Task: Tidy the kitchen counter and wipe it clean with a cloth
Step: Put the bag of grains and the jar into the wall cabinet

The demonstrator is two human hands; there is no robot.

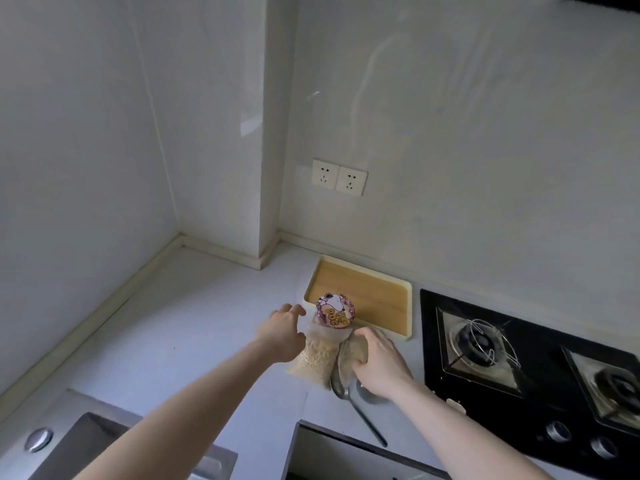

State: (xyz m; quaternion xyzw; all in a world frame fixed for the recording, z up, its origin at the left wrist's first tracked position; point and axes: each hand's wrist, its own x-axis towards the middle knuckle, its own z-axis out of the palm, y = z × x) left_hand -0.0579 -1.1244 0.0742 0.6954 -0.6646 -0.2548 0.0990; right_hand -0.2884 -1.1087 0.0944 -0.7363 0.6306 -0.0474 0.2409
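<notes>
At counter centre, right hand (379,367) is curling its grip around a grain bag (313,358), likely steadying it, while left hand (282,332), fingers spread and holding nothing, is reaching toward the cartoon-lidded jar (335,310) at its 2 o'clock.

On the counter (194,327): tray (408,306) at 12 o'clock against the back wall, below the twin sockets (339,177). Just before the tray, a cup (335,310) standing on bags of grain (313,362). At 9 o'clock of the cup, left hand (282,332), fingers spread, close beside. At 4 o'clock of the cup, right hand (379,365) resting on the right bag. Spoon (356,407) at 6 o'clock of the bags, handle toward the counter's front edge. Hob (540,375) at 3 o'clock. Sink (86,441) at 8 o'clock, near the front.
</notes>
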